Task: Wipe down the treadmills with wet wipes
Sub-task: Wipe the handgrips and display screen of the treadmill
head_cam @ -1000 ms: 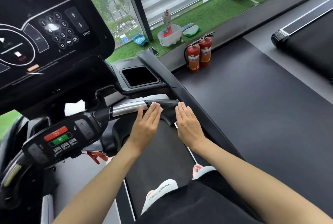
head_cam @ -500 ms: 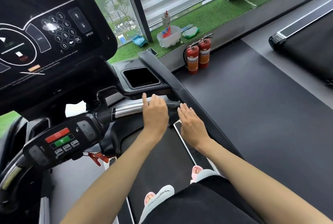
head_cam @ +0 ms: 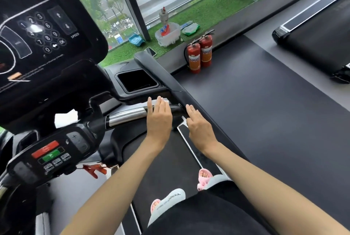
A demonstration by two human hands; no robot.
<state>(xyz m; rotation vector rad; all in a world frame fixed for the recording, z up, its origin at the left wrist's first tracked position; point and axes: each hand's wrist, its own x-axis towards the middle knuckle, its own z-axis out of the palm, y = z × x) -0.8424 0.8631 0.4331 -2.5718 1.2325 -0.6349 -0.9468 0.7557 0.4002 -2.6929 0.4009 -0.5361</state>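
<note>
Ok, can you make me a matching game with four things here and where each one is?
Things:
1 fire extinguishers
2 phone
3 left hand
4 pink slippers

Places:
A on the green turf
B flat on the handlebar
C on the treadmill deck
D on the dark floor by the ledge

Pairs: 1-D, 2-A, 3-B, 4-C.
</note>
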